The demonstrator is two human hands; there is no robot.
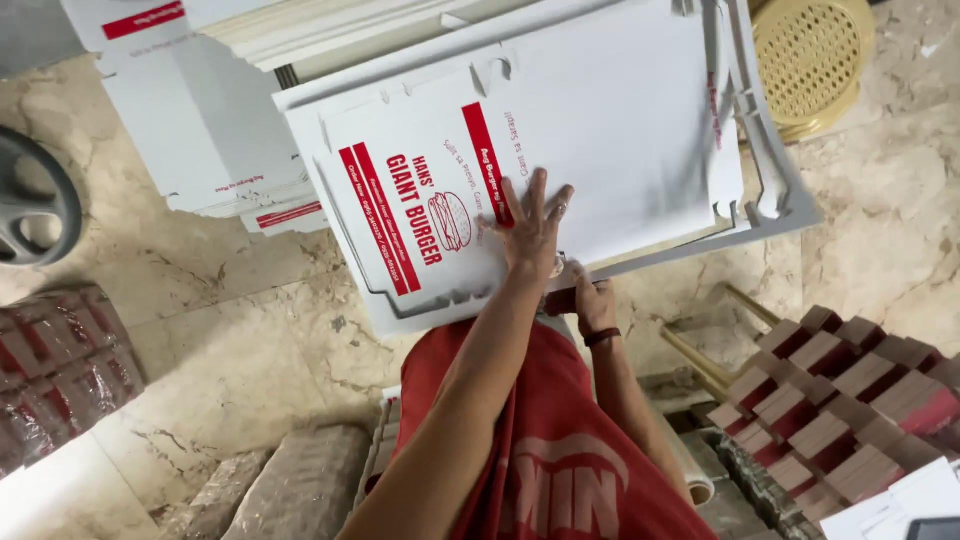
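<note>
Pressing flat on the top sheet, the left hand (532, 222) lies fully open, fingers spread toward 12 o'clock, palm down on the flat die-cut carton blank (520, 150), gripping nothing. That blank is white w/ red stripes and a burger drawing, unfolded, topmost of a stack of similar blanks (770, 200) whose edges fan out at 3 o'clock. Left hand sits near the blank's lower edge, approx. mid-width, so most of the sheet stretches away from it toward 11 to 1 o'clock.

Right hand (592, 300) is at 5 o'clock from the left one, just beside it, curled at the stack's near edge; it looks closed on the edge, but can't tell what exactly it pinches since the sheets hide the fingers. A dark band circles its wrist.

Another pile of white blanks (200, 120) lies at 10 o'clock, on the marble floor (250, 330). A cream perforated stool (810, 60) at 2 o'clock, red-wrapped bundles (55, 370) at 8 o'clock, and rows of red-and-tan folded packs (840, 400) at 4 o'clock, well apart from both hands.
</note>
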